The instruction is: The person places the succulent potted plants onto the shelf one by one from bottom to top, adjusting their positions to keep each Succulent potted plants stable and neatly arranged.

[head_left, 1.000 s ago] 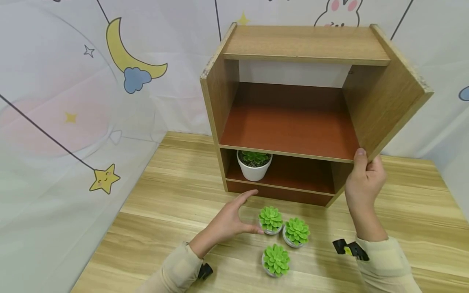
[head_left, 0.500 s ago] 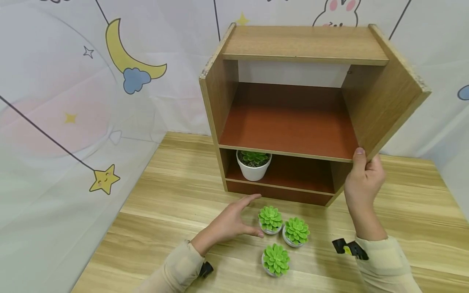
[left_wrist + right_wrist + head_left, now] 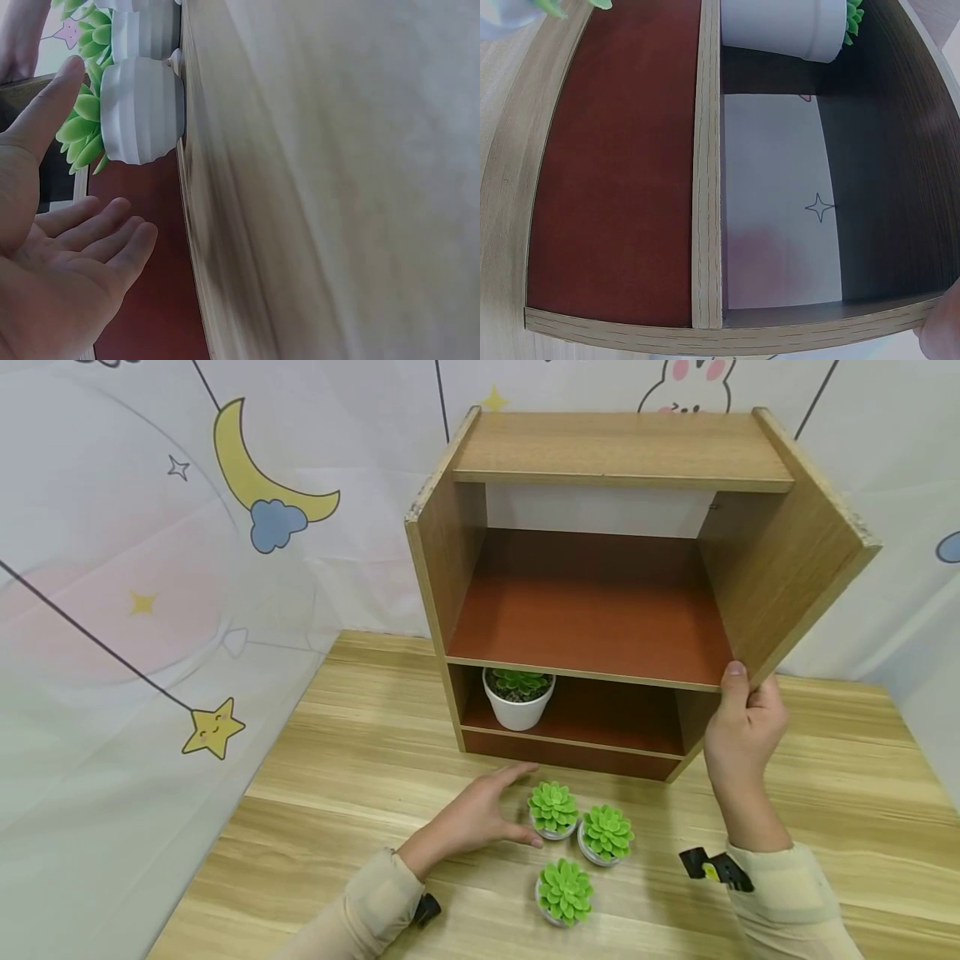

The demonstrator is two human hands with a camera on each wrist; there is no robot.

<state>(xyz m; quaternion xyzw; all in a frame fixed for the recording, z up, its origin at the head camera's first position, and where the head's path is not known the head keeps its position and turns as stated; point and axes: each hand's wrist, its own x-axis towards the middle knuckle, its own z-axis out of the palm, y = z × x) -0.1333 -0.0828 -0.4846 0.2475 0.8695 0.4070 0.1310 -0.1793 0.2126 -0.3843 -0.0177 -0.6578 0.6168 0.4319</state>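
Note:
Three small potted succulents with bright green leaves and white ribbed pots stand on the table: a back-left succulent (image 3: 552, 808), a right succulent (image 3: 607, 833) and a front succulent (image 3: 566, 893). My left hand (image 3: 476, 814) is just left of the back-left one, thumb and fingers spread apart around its side. In the left wrist view a ribbed pot (image 3: 142, 111) is beyond the thumb, and the palm holds nothing. My right hand (image 3: 746, 727) grips the right side panel of the wooden shelf unit (image 3: 622, 447), thumb at the middle board's corner.
A larger white pot (image 3: 519, 713) with a succulent occupies the left of the lower compartment. The upper shelf board (image 3: 592, 618) is reddish brown. A printed cloth (image 3: 390, 527) hangs behind the wood-grain table (image 3: 322, 777).
My left hand has shifted slightly down and right, closer to the back-left succulent. The right hand keeps its grip on the shelf unit, and the plants stay in place.

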